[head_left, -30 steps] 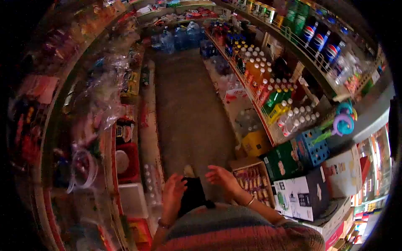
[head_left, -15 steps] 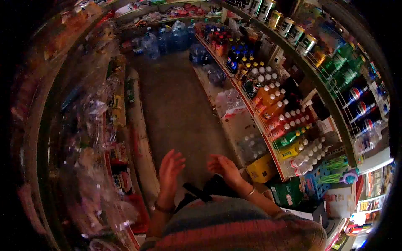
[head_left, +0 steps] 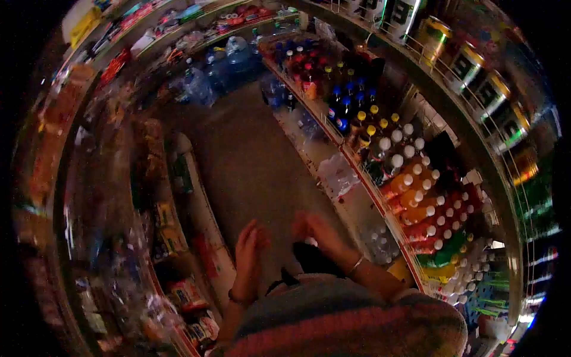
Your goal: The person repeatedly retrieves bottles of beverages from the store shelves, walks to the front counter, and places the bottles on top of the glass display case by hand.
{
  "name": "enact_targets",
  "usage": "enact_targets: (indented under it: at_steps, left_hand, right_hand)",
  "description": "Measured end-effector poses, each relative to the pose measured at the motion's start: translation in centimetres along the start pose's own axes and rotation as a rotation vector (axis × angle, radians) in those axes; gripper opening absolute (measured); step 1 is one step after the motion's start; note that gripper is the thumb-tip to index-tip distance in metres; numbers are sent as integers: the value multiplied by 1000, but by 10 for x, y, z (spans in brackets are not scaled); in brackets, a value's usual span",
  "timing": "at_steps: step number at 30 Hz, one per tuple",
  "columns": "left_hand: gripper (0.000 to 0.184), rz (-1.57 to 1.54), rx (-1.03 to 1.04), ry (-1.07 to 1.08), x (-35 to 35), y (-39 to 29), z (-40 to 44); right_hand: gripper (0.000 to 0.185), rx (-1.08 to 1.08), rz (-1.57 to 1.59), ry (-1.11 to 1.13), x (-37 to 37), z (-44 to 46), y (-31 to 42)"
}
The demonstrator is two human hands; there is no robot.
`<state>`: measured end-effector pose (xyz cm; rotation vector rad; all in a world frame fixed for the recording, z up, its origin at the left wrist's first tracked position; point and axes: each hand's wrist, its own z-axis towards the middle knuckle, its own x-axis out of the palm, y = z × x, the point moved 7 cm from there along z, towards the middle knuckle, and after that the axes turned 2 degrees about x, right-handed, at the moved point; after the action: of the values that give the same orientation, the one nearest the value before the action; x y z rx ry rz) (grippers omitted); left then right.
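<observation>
My left hand (head_left: 251, 250) is held in the air in front of my body, over the aisle floor (head_left: 238, 154). Its fingers are loosely bent and apart, with nothing in them. Opposite it, my right hand (head_left: 321, 235) is also raised and empty. Motion smears its fingers a little, but they look stretched and loose. A gap separates the two hands, and neither touches a shelf. Nearest the right hand is the lower right shelf, with clear bottles (head_left: 380, 241) in plastic wrap on it.
Soft drink bottles (head_left: 416, 190) with orange and red contents fill the right rack. Large cans (head_left: 491, 95) line the shelf above. Big water bottles (head_left: 229, 65) stand at the far end of the aisle. Packaged goods (head_left: 169, 229) crowd the left shelves.
My view has turned and moved forward along the aisle, so the bottles and cans on the right look larger. Both hands stay raised and empty, the right one now more blurred.
</observation>
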<state>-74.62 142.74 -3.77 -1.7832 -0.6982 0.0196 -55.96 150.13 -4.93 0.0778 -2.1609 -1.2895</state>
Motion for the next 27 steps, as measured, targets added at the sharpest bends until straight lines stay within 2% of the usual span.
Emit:
enact_targets:
  at_steps: [2,5,8,11,15,17,19,21,23,27]
  left_hand:
    - [40,-6,-34,51,41,-21,42]
    - [41,-3,-51,128,82,-37,99]
    - [41,4,-86,186,114,-31,153]
    - [40,-16,-127,263,147,-24,202]
    - [37,19,-155,464,188,-24,293]
    - [37,178,179,628,207,-24,344]
    - [38,163,165,717,227,-36,395]
    - [41,-33,-257,716,242,-24,435]
    - [44,9,-273,789,258,-17,479]
    - [50,-15,-416,866,299,-17,537]
  right_hand:
    - [43,-93,-61,109,-16,40,37]
    - [43,-131,-118,-99,-32,69,101]
    - [41,-215,-264,-171,-61,103,131]
    - [36,-230,-241,-240,-80,133,164]
    - [30,-378,-526,-382,-97,195,217]
    - [31,-427,-611,-391,-96,235,251]
    - [35,-435,-794,-505,-100,279,282]
    - [39,-411,-1083,-608,-105,319,309]
    - [43,-366,-1473,-686,-121,370,335]
    - [50,-230,-1747,-871,-163,433,346]
